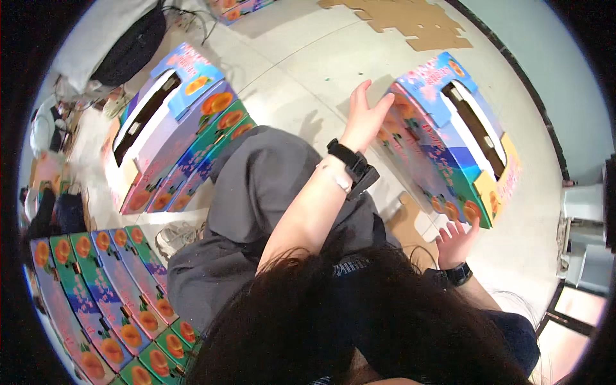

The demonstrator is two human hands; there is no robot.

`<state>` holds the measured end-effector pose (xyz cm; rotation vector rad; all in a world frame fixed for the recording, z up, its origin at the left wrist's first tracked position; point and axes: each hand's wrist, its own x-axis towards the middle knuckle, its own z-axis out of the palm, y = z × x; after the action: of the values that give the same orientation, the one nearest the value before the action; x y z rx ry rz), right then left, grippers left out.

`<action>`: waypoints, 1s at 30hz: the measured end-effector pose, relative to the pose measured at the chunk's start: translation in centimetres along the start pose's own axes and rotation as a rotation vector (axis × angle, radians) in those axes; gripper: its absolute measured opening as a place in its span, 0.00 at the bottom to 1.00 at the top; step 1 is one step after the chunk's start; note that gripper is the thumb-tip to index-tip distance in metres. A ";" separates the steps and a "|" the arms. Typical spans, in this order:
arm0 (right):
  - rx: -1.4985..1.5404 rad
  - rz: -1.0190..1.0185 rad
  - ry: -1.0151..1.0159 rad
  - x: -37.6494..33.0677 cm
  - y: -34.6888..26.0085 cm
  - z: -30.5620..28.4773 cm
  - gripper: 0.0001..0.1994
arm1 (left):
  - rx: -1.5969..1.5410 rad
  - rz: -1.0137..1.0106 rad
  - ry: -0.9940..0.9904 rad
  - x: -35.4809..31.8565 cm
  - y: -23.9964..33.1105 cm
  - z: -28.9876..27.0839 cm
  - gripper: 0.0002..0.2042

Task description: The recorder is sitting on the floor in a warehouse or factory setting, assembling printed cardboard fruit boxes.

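On the pale tiled floor [282, 54], to the right of the person's knees, stands a printed fruit carton [436, 141], its long side facing the person and a long slot with white edges gaping along its top. Pictures of orange fruit and pink blossom cover its blue, purple and green panels. At its far left corner is the left hand [367, 122], thumb and fingers spread wide apart, the grip unclosed; whether a fingertip actually meets the cardboard I cannot tell. The right hand [457, 242] is just beside the carton's near lower end, palm up-turned and fingers splayed, likewise unclosed, with contact at the fingertips too fine to judge. Black bands circle the left wrist [346, 160] and the right wrist [459, 274].

Brown cardboard [407, 228] lies beside the carton's near end. Between the arms and the left side are grey trousers [263, 179], and a shoe [176, 239] rests near them. Left of the knees, similar cartons [176, 141] stand side by side, the nearest with its slot showing. At lower left, more cartons [109, 295] are packed in tight rows. Flattened brown cardboard [410, 22] lies at the far side, near the wall [545, 70].
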<state>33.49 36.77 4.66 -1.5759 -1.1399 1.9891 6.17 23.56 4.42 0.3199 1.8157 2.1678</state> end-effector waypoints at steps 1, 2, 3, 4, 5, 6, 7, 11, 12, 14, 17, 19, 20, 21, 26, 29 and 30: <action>0.012 -0.013 0.021 0.1 -0.5 -1.3 0.50 | 0.111 0.030 0.014 0.7 -0.6 1.5 0.35; 0.104 -0.006 0.112 0.3 -0.8 -2.4 0.51 | 0.223 0.062 0.031 1.4 -1.1 2.7 0.39; 0.199 0.007 0.198 0.8 -1.0 -3.3 0.52 | 0.220 0.064 0.011 1.8 -1.5 3.6 0.39; 0.268 0.016 0.272 1.6 -1.2 -4.2 0.50 | 0.187 0.022 -0.013 2.3 -1.7 4.4 0.42; 0.279 0.014 0.282 2.1 -1.5 -4.7 0.50 | 0.156 -0.021 -0.034 2.8 -2.2 5.0 0.44; 0.338 0.012 0.292 2.5 -1.7 -4.9 0.48 | 0.133 -0.029 -0.059 3.7 -3.7 5.4 0.46; 0.395 0.013 0.300 2.6 -1.8 -4.6 0.47 | 0.138 -0.029 -0.063 4.1 -4.8 5.5 0.46; 0.407 -0.058 0.049 3.5 -3.1 -4.1 0.45 | -0.076 -0.059 -0.063 4.5 -5.5 5.8 0.45; 0.406 -0.080 0.063 4.1 -3.1 -4.0 0.44 | -0.141 -0.083 -0.060 4.3 -4.9 5.9 0.44; 0.347 -0.144 0.068 4.8 -2.6 -3.8 0.42 | -0.120 -0.099 -0.055 4.3 -4.7 6.1 0.42; 0.323 -0.248 0.079 4.3 -2.6 -1.8 0.39 | -0.073 -0.098 -0.044 3.9 -4.5 5.9 0.39; 0.360 -0.292 0.094 4.2 -2.5 -1.4 0.37 | -0.049 -0.084 -0.046 3.6 -4.7 5.7 0.37; 0.354 -0.358 0.098 4.4 -2.4 -1.5 0.35 | -0.052 -0.077 -0.029 3.5 -4.7 5.6 0.36; 0.347 -0.426 0.105 4.5 -2.5 -1.6 0.33 | -0.057 -0.071 -0.015 3.3 -4.7 5.6 0.34; 0.381 -0.436 0.060 3.2 -2.8 -1.2 0.29 | -0.077 -0.003 0.044 1.6 -2.4 4.7 0.31; 0.390 -0.450 0.064 1.3 -2.8 0.1 0.28 | -0.105 0.047 0.072 0.2 -0.4 3.5 0.28; 0.403 -0.461 0.039 0.7 -2.8 0.6 0.28 | -0.178 0.050 0.069 -0.3 0.5 2.9 0.28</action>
<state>32.16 38.78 6.39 -1.0338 -0.9107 1.7305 7.40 26.07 5.46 0.2563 1.6499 2.3827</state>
